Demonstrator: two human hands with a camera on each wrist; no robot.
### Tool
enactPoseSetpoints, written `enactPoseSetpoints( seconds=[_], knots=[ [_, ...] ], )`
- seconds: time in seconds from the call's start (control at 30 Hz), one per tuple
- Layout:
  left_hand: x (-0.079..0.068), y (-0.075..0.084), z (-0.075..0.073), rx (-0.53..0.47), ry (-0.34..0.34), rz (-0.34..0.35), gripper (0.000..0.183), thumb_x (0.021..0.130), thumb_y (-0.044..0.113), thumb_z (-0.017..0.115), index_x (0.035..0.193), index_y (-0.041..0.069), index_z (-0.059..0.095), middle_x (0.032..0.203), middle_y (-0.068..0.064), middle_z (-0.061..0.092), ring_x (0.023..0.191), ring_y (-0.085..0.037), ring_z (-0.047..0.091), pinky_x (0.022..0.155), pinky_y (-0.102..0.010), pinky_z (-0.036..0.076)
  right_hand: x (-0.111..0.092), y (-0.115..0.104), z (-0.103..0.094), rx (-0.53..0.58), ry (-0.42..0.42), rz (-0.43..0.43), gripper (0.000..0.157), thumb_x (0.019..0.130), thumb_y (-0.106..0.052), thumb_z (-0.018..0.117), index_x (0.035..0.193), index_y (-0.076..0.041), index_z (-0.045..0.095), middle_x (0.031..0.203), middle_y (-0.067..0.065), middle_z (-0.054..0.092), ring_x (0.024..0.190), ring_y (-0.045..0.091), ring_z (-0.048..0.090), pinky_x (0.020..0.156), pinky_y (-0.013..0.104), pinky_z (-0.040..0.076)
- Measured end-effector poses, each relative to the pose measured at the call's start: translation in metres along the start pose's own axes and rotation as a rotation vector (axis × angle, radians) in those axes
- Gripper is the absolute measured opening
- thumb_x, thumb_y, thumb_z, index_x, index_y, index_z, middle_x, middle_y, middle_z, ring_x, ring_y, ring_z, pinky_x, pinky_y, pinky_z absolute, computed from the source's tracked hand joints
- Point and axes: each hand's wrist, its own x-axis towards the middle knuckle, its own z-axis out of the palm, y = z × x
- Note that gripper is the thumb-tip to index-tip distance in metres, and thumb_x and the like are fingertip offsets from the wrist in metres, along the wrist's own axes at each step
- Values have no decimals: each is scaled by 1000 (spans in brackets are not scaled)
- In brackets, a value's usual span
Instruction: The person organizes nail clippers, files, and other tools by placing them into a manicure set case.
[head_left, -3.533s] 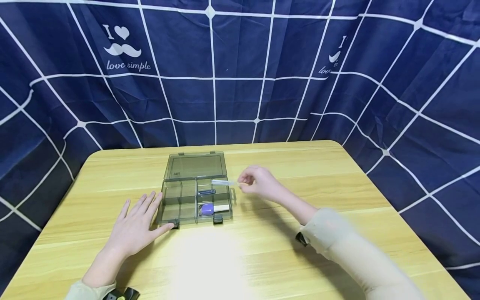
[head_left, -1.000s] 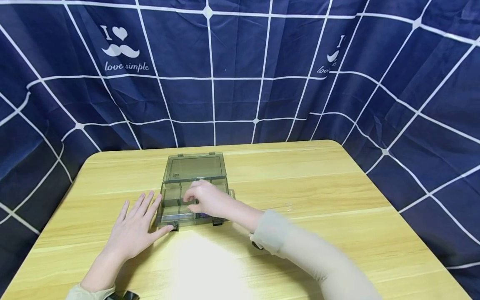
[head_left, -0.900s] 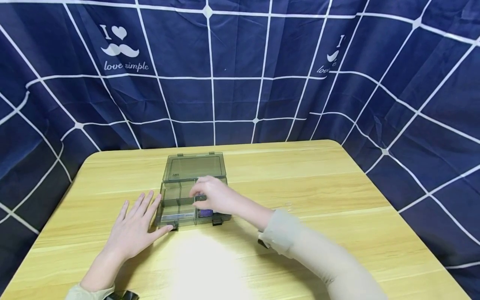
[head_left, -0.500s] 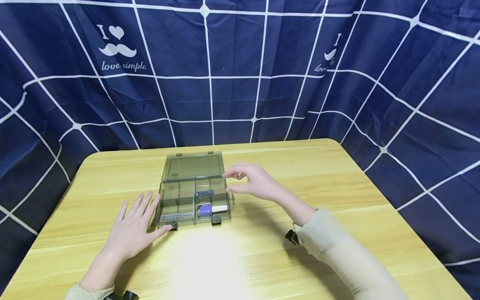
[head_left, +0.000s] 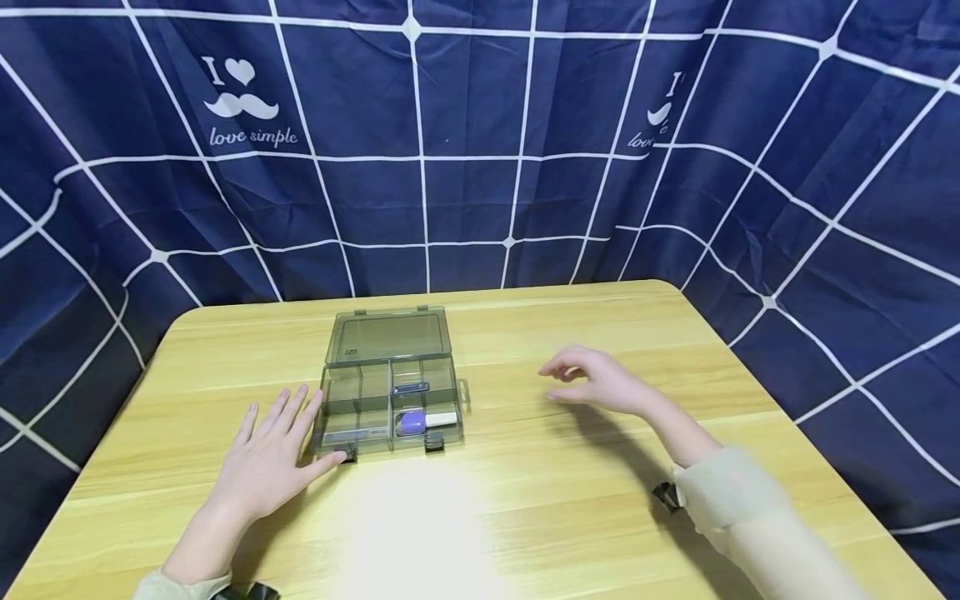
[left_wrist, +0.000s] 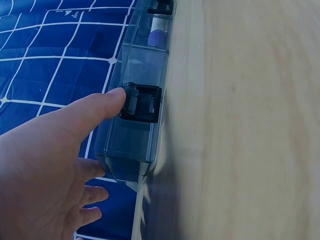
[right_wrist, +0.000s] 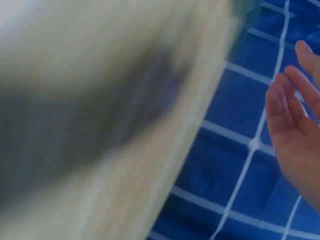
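A smoky, see-through compartment box (head_left: 388, 454) lies on the table with its lid (head_left: 390, 336) folded back. My left hand (head_left: 266, 462) rests spread along its left side; in the left wrist view the thumb touches a black latch (left_wrist: 141, 102). The front right compartment holds a purple nail polish bottle (head_left: 412, 422) with a white cap. Behind it lies a small dark blue object (head_left: 410, 387), shaped like a nail clipper. A thin pale strip (head_left: 352, 434) lies in the front left compartment. My right hand (head_left: 600, 379) is over the table right of the box, fingers loosely bent, holding nothing.
The pale wooden table (head_left: 525, 517) has rounded far corners. A dark blue curtain (head_left: 480, 192) with white grid lines hangs behind it and along both sides. A second latch (head_left: 434, 442) sits on the box's front edge.
The pale strip, pinched in my right hand 3.5 seconds ago, now lies in the front left compartment. That hand has moved from over the box out to the right. My left hand stays put.
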Motion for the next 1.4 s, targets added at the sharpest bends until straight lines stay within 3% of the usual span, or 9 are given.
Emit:
enactPoseSetpoints(
  seconds=[0.1, 0.3, 0.5, 0.67, 0.83, 0.97, 1.27, 1.4],
  knots=[
    [1, 0, 1, 1, 2, 3, 94, 84, 73, 47, 152, 10, 27, 153, -21, 27, 141, -39, 19, 111, -60, 6, -15, 20, -6, 46, -32, 36, 34, 79, -10, 78, 108, 4, 66, 103, 17, 64, 94, 29, 61, 85, 36, 53],
    [1, 1, 1, 0, 10, 7, 93, 84, 71, 48, 151, 9, 28, 152, -21, 27, 140, -39, 20, 111, -60, 6, -36, 46, -11, 65, -80, 96, 38, 79, -11, 79, 110, 7, 64, 102, 17, 65, 92, 32, 62, 82, 35, 54],
    [0, 0, 0, -5, 1, 0, 94, 84, 72, 48, 151, 9, 27, 153, -20, 27, 141, -39, 20, 111, -60, 6, -41, 57, -11, 70, -95, 140, 41, 78, -14, 79, 111, 6, 64, 103, 15, 66, 92, 29, 63, 81, 34, 54],
    [0, 0, 0, -6, -4, -4, 94, 84, 72, 47, 152, 10, 26, 153, -20, 27, 141, -38, 19, 111, -60, 5, -42, 62, -9, 43, -50, 161, 38, 78, -13, 80, 108, 5, 66, 101, 13, 68, 90, 27, 63, 81, 35, 54],
    [0, 0, -1, -7, -3, -5, 94, 84, 72, 47, 152, 10, 27, 153, -20, 27, 141, -38, 20, 111, -60, 5, -41, 67, -9, -18, 18, 156, 34, 78, -12, 80, 106, 3, 68, 99, 11, 69, 88, 24, 64, 81, 34, 54],
    [-1, 1, -2, -8, -2, -6, 94, 84, 72, 48, 152, 10, 27, 152, -20, 28, 141, -39, 20, 111, -60, 5, -40, 70, -7, -67, 22, 130, 30, 78, -10, 79, 103, 3, 69, 95, 10, 69, 84, 22, 65, 77, 32, 54],
    [0, 2, -3, 1, -4, -8, 94, 84, 73, 47, 151, 11, 28, 152, -20, 29, 140, -39, 22, 110, -61, 6, -41, 67, -4, -108, 37, -22, 23, 79, -10, 77, 98, 2, 71, 87, 2, 67, 76, 9, 60, 65, 23, 51],
    [-1, 2, -4, 0, -5, -9, 94, 84, 73, 47, 152, 11, 27, 152, -20, 29, 139, -39, 23, 111, -61, 6, -41, 67, -3, -139, 25, 47, 22, 78, -7, 77, 98, 0, 73, 89, 1, 67, 78, 10, 61, 67, 24, 52]
  ],
)
